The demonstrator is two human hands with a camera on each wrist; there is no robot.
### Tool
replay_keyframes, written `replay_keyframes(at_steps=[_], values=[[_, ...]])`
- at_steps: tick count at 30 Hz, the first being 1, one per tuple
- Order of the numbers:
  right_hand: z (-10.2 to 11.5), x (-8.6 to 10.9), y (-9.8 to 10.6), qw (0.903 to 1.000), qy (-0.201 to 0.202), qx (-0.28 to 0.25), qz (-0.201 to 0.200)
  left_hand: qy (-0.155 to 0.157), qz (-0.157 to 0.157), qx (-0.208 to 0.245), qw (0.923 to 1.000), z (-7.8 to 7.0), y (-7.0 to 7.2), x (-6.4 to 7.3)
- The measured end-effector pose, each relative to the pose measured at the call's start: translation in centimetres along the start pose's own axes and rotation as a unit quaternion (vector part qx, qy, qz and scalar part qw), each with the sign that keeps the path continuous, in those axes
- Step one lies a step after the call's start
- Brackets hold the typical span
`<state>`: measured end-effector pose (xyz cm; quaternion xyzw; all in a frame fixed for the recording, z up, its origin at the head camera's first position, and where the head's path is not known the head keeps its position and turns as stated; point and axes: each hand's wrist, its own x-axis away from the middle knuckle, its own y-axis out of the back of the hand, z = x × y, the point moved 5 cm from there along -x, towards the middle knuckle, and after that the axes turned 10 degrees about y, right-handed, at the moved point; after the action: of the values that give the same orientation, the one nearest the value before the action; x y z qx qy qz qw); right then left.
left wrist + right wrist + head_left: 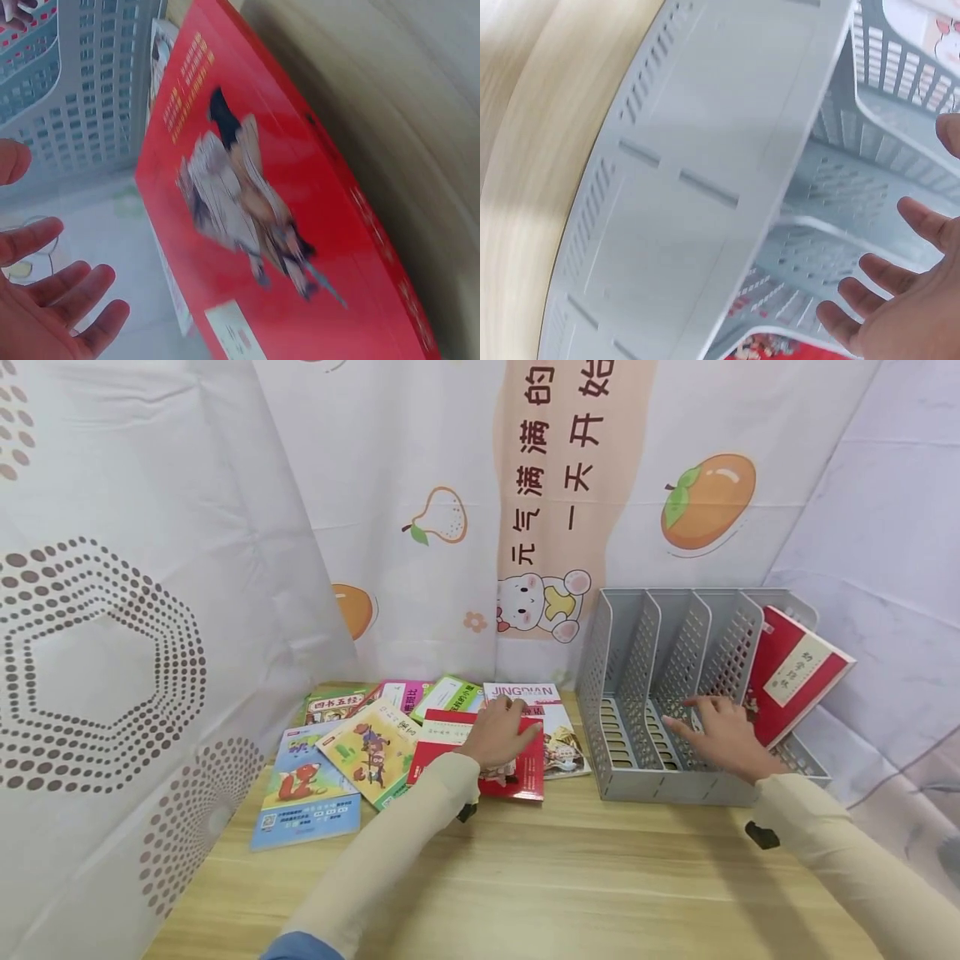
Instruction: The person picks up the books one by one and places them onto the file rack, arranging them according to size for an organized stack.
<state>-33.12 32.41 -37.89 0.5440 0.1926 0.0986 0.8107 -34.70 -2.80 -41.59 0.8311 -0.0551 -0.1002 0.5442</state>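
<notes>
My left hand (498, 731) hovers over a red book (525, 777) lying on top of other books. In the left wrist view its fingers (64, 285) are spread and apart from that book's cover (285, 195), which shows a robed figure. My right hand (723, 739) is above the front of a grey desktop file rack (660, 787), fingers extended and holding nothing. In the right wrist view the hand (915, 300) hangs before the open compartments, beside the rack's front wall (705, 97). Another red book (795, 664) leans to the right in the rightmost compartment.
Left of the red book lie a blue fox book (318, 789), a yellow book (367, 747), and green, pink and red-covered books along the back. A white magazine (566, 743) lies between the pile and rack. Patterned curtains (420, 435) hang behind the wooden table (562, 877).
</notes>
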Motion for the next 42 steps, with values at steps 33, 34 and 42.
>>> replay_keyframes(at_steps=[33,34,42], values=[[11.5,-4.7,-7.9,0.9884,0.136,-0.069,0.008,0.123,-0.031,0.008,0.9919,11.9,3.3,5.4],[11.7,-4.9,-8.1,0.9876,0.138,-0.075,0.013,0.124,-0.032,0.009,0.9918,12.2,3.3,5.6],[13.8,-5.9,-9.9,0.9856,0.133,-0.092,0.047,0.14,-0.017,0.03,0.9895,13.9,3.4,7.0]])
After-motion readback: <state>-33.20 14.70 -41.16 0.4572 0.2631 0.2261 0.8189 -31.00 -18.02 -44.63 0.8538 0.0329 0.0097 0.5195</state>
